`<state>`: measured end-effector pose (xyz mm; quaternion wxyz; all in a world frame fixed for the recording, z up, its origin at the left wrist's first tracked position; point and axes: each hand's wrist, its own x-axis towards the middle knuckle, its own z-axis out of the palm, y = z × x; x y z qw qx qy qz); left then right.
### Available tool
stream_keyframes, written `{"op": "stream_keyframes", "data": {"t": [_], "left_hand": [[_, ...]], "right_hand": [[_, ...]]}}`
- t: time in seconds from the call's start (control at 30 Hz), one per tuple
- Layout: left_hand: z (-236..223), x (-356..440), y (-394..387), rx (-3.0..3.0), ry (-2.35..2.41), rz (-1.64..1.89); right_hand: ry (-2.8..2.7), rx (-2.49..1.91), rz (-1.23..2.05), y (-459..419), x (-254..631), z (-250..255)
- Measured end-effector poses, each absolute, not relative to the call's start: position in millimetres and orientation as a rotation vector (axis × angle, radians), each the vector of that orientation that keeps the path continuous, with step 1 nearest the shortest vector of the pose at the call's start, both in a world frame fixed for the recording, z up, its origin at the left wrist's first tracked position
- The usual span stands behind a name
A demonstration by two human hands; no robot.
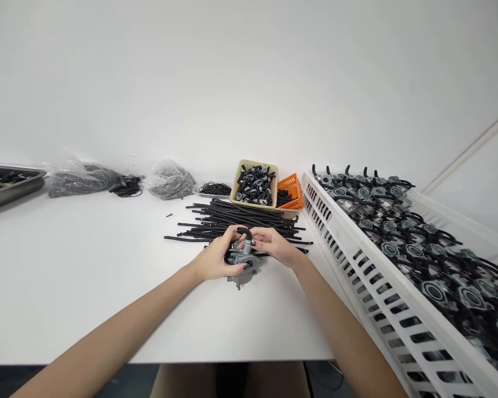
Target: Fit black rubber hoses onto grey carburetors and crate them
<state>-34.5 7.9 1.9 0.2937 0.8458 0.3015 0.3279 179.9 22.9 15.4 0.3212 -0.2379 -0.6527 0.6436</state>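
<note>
A grey metal carburetor (244,264) is held up just above the white table, in front of a pile of black hoses. My left hand (216,258) is closed around its left side, thumb across the front. On top of it sits a curved black rubber elbow (244,233). My right hand (274,243) is closed at this elbow from the right, thumb and fingers around its lower end; its other fingertips are partly hidden behind. The cut black hoses (232,216) lie loosely side by side right behind my hands.
A white slotted crate (382,287) full of carburetors stands at right. Along the back are a cream basket (233,194) of black-and-silver caps, an orange basket (297,190), a tray of black rings (213,189), plastic bags of small parts (170,179), and a metal tray (16,193).
</note>
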Motion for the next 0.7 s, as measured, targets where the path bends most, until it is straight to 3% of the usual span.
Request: {"op": "stream_keyframes", "data": {"t": [0.7], "left_hand": [[-3.5, -35.3, 9.3, 2.232, 0.818, 0.866]], "right_hand": [[-1.621, -0.759, 1.686, 18.8, 169.6, 18.0]]}}
